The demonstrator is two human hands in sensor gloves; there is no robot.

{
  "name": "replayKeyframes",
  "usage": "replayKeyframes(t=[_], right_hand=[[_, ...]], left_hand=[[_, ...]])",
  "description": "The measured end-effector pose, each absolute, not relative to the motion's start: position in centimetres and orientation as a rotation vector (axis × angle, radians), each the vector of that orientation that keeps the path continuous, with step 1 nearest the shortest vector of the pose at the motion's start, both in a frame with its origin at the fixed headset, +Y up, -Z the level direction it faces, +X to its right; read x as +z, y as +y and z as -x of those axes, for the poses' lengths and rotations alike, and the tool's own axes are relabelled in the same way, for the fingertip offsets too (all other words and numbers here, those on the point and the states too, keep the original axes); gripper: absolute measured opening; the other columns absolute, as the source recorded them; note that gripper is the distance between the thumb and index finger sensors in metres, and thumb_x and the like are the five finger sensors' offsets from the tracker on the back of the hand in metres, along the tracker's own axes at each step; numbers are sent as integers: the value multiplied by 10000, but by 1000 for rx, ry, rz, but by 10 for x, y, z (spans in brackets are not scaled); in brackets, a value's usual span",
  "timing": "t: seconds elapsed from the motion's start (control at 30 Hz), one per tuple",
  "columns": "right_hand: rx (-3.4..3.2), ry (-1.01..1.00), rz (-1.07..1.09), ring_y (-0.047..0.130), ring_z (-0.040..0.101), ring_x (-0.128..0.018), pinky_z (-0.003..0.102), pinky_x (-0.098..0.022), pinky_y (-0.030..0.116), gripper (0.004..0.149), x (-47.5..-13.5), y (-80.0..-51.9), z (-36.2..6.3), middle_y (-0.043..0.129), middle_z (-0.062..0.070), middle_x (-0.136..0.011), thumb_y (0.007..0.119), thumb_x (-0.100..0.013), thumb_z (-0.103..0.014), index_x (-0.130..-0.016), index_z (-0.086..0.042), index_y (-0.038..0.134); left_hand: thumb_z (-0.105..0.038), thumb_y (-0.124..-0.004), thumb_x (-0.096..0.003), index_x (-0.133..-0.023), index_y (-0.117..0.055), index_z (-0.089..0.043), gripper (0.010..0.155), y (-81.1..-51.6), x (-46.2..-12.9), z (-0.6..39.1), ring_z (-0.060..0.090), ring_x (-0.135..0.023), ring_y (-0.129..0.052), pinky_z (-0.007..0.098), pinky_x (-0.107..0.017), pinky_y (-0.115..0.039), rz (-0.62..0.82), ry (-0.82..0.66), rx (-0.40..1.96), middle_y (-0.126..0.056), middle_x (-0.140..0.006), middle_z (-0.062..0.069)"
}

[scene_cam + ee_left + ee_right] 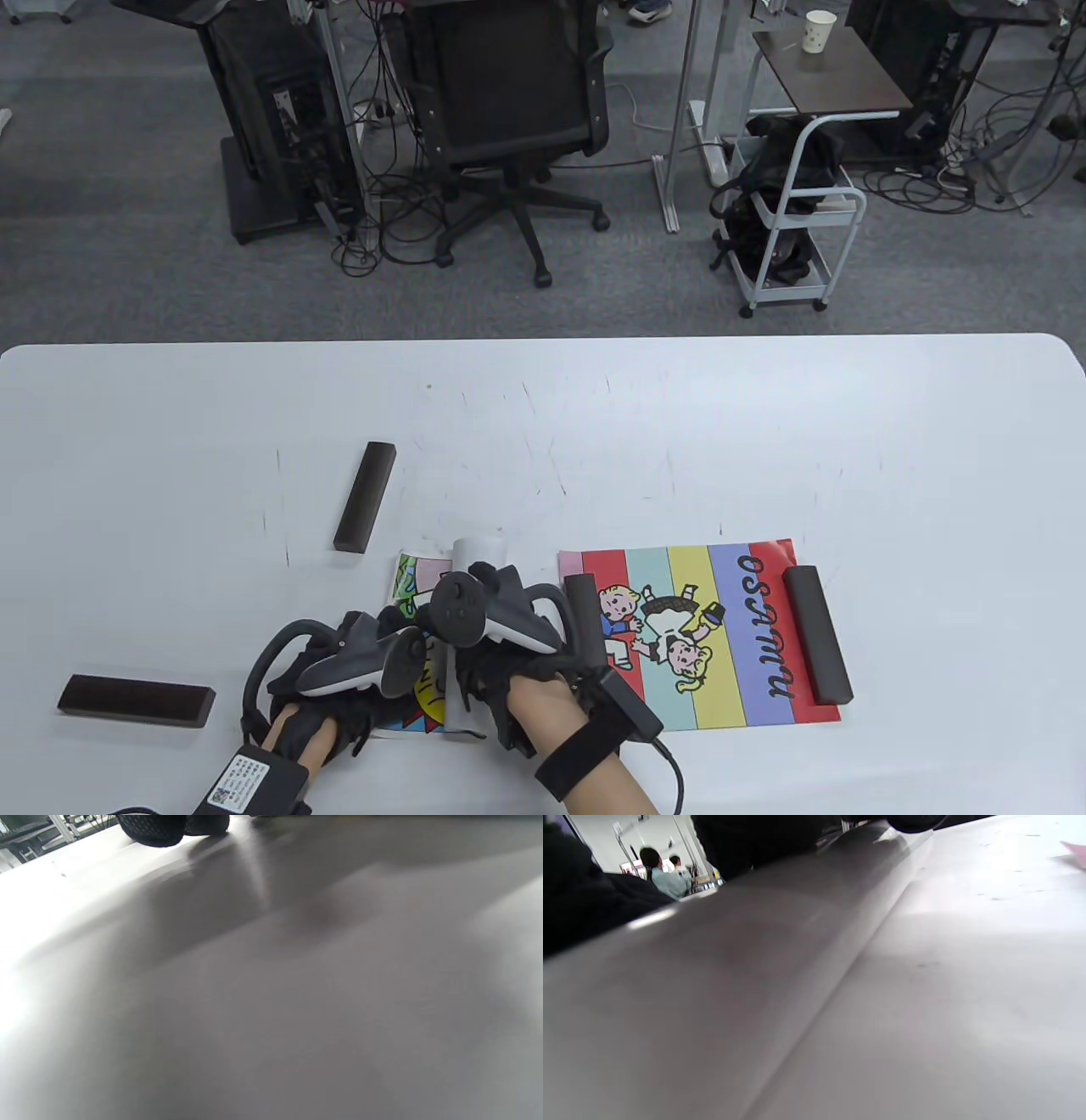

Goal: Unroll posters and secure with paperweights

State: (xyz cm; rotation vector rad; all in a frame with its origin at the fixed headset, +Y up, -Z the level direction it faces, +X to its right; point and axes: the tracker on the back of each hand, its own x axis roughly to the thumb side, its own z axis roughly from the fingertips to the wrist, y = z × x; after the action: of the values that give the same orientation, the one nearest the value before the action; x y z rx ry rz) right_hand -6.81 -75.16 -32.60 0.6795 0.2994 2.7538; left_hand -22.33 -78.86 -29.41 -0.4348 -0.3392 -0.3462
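Observation:
A poster (413, 586) lies partly unrolled at the table's front, its white roll (475, 552) running front to back. My left hand (339, 688) presses on the unrolled, coloured part, left of the roll; its fingertips (169, 827) touch the surface. My right hand (492, 671) rests along the top of the roll (721, 976), fingers (763, 840) pointing down its length. A striped cartoon poster (696, 632) lies flat to the right, with a dark paperweight (816, 632) on its right edge and another (585, 620) on its left edge.
Two loose dark paperweights lie on the white table (679, 424): one (365, 497) behind the left hand, one (136, 700) at the front left. Beyond the table's far edge stand an office chair (509, 110) and a cart (789, 221).

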Motion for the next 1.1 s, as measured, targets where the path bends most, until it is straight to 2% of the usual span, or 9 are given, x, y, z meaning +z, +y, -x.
replayKeyframes(t=[0.03,0.07,0.13,0.3,0.4,0.5,0.67,0.87,1.1], right_hand=[[2747,239,-637,435,423,-1000,529,-650,512,517,-325,-752,67,774,-22,-1001,712,-445,-294,-951,-337,614],[2758,206,-609,505,474,-954,545,-646,513,585,-325,-753,67,784,38,-958,700,-461,-530,-978,-274,598],[2836,176,-538,552,450,-905,550,-637,511,694,-324,-756,67,731,51,-914,736,-419,-592,-990,-235,566],[2953,194,-486,551,425,-898,550,-645,500,724,-325,-758,65,677,31,-950,795,-398,-591,-995,-259,555],[2894,298,-499,427,466,-975,545,-664,471,575,-328,-758,62,658,35,-1059,793,-432,-331,-974,-306,602],[2871,303,-489,455,450,-988,543,-663,481,508,-331,-758,58,774,10,-1006,729,-431,-231,-931,-307,678],[2800,278,-430,554,440,-946,541,-649,508,527,-336,-756,45,890,36,-892,688,-445,-458,-930,-251,693],[2794,299,-355,679,391,-862,544,-621,547,533,-342,-750,32,984,55,-699,745,-436,-532,-859,-212,796],[3019,589,-570,505,402,-980,543,-683,470,688,-335,-749,23,693,42,-1055,802,-400,-546,-991,-265,592]], left_hand=[[-678,-584,-299,-1023,-316,-346,841,-788,-293,227,339,-1038,-475,488,-684,-597,433,-336,-355,-343,-1113,-31],[-679,-584,-295,-1022,-321,-346,842,-788,-292,229,338,-1036,-482,486,-683,-601,433,-334,-358,-348,-1111,-31],[-678,-588,-292,-1020,-329,-344,842,-788,-291,236,337,-1034,-488,484,-680,-604,436,-325,-358,-353,-1109,-28],[-677,-594,-288,-1016,-343,-342,840,-788,-287,247,335,-1032,-502,483,-676,-612,442,-305,-372,-362,-1105,-25],[-672,-609,-283,-1010,-361,-341,836,-787,-287,254,334,-1028,-515,484,-673,-617,450,-284,-372,-376,-1101,-23],[-672,-623,-277,-1002,-382,-339,833,-785,-286,259,331,-1025,-533,483,-669,-626,454,-267,-385,-396,-1095,-22],[-670,-631,-273,-996,-390,-334,833,-784,-284,268,326,-1021,-551,483,-664,-634,469,-235,-403,-410,-1090,-20],[-668,-630,-269,-994,-391,-335,833,-785,-284,280,327,-1021,-552,484,-664,-635,475,-194,-403,-413,-1090,-21],[-658,-637,-260,-990,-386,-349,831,-785,-286,290,326,-1024,-547,485,-665,-633,477,-175,-397,-401,-1093,-38]])
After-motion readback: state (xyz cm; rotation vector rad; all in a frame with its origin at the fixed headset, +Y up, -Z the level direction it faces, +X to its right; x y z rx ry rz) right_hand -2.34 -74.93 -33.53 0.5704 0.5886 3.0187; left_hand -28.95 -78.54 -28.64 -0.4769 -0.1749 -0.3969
